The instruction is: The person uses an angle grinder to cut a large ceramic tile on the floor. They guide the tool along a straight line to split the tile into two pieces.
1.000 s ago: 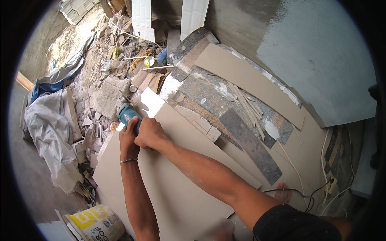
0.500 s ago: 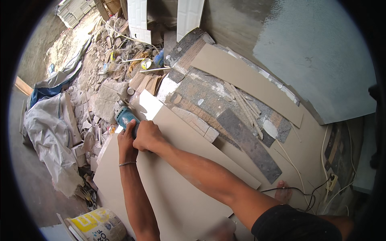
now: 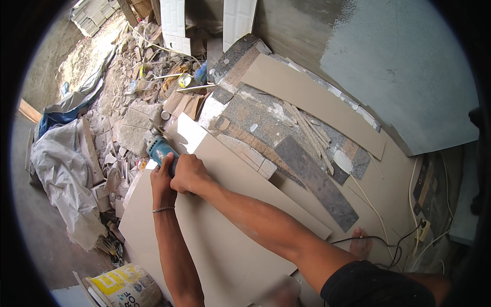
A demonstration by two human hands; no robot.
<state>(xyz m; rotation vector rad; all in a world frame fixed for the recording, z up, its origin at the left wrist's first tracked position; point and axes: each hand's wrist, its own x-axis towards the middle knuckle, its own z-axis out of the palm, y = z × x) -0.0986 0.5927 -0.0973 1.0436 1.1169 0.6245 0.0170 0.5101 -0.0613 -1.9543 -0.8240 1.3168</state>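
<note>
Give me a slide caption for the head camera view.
Left hand and right hand grip a teal angle grinder over a large beige panel, beside rubble.

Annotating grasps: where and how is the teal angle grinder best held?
Likely by the rear of the teal angle grinder's long body, coming from the person's side: its metal head and disc point away, and the rear faces the person. The left grip and right grip are on that rear part, clear of the disc.
</note>
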